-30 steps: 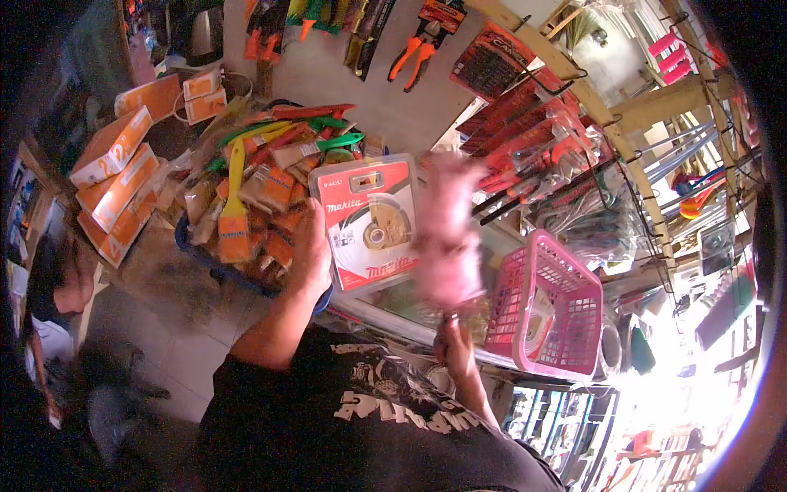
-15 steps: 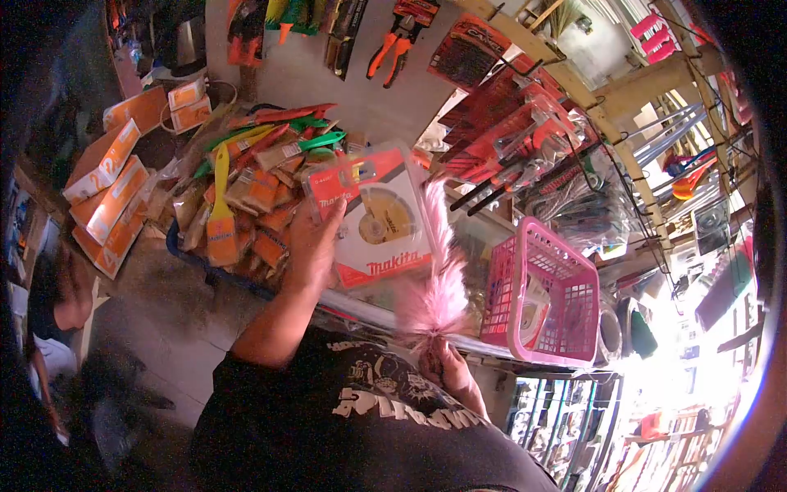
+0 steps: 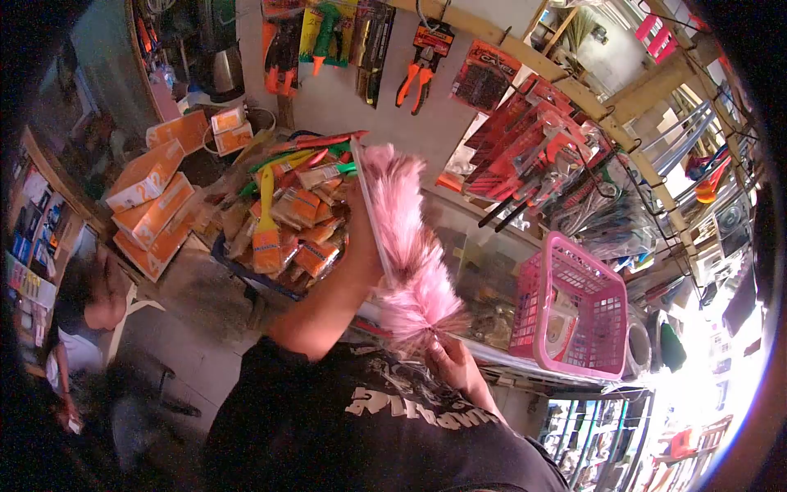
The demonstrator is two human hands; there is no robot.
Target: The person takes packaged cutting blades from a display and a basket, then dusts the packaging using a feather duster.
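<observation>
Head view: my left hand (image 3: 363, 234) holds a clear pack (image 3: 373, 211) edge-on against the pink duster (image 3: 414, 246) in my right hand (image 3: 449, 361).

To sweep well here, I'd brace the pack firmly at its side and run the plumes lightly along its face, letting the tips do the work and tilting the pack so the corners get reached too. My right fingers are closed around the duster's base, just below where the plumes flare. My left hand grips the pack on the side away from the plumes; its fingertips are hidden, so I can't tell how they are spread. The pack stands tilted between my left palm and the duster, near the paint brushes (image 3: 293, 210) and well apart from the pink basket (image 3: 527, 312).
</observation>
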